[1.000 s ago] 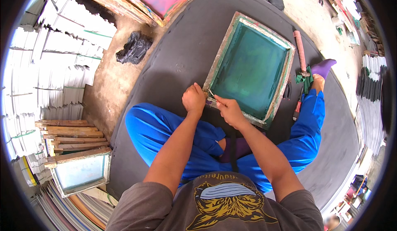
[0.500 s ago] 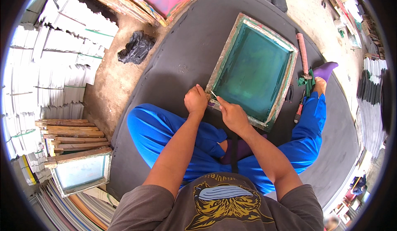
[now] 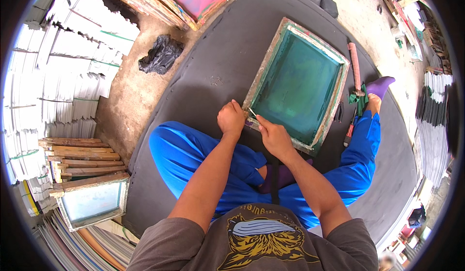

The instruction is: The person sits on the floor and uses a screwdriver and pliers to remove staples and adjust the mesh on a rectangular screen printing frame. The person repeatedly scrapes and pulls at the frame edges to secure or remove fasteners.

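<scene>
A person in blue trousers sits cross-legged on a dark grey mat (image 3: 193, 99), bent over a wood-framed green screen (image 3: 298, 84) lying on it just ahead. The right hand (image 3: 275, 135) has its fingers closed on a thin pale tool (image 3: 252, 113), its tip at the near left corner of the screen. The left hand (image 3: 231, 118) sits at that same corner, fingers curled in; whether they grip anything cannot be told. To the right of the screen, near an outstretched foot in a purple sock (image 3: 380, 87), lie a hammer (image 3: 354, 65) with a pink handle, a green cloth (image 3: 361, 100) and a screwdriver (image 3: 348, 134) with a red-and-black handle. A crumpled black bag (image 3: 162, 55) rests on the floor at left.
</scene>
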`<control>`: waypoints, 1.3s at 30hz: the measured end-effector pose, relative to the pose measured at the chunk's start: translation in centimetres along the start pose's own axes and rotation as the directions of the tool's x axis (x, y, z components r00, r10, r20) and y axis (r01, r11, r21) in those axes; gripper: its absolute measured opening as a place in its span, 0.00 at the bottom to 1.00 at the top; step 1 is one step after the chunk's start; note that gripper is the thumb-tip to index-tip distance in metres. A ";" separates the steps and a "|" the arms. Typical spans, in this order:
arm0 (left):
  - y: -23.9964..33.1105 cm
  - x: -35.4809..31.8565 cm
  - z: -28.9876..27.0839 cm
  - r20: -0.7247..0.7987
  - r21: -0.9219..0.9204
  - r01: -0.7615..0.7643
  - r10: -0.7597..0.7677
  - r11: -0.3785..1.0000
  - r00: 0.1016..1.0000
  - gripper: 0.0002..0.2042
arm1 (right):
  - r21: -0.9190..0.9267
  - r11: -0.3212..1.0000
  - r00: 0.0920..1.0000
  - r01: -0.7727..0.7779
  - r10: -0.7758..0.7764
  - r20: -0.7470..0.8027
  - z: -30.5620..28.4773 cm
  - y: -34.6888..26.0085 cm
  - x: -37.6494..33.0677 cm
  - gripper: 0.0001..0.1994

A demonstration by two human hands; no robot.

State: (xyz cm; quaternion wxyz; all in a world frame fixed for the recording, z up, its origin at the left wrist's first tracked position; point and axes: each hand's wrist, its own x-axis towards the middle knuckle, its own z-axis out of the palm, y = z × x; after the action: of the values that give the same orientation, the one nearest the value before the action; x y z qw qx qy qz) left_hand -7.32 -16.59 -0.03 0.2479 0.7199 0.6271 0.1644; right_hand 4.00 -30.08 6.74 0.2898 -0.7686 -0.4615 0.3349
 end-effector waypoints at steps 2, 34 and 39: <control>0.0 0.0 0.0 0.002 0.007 0.003 -0.003 1.000 1.000 0.22 | -0.006 0.999 0.999 -0.036 0.036 0.023 -0.1 -0.2 0.0 0.18; 0.3 0.0 -0.3 -0.011 -0.001 0.031 -0.031 1.000 0.999 0.23 | -0.510 0.860 0.976 -0.018 0.125 0.177 0.2 -3.4 0.0 0.27; 0.2 -0.2 0.1 -0.023 0.005 0.032 -0.032 0.999 0.999 0.23 | -0.435 0.888 0.934 -0.151 0.272 0.231 0.6 -6.0 1.4 0.29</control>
State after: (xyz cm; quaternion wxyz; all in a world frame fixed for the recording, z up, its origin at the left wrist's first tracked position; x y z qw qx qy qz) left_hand -7.12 -16.86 -0.02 0.2414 0.7086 0.6416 0.1672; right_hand 0.93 -26.33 10.52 0.0139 -0.8019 -0.4707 0.3678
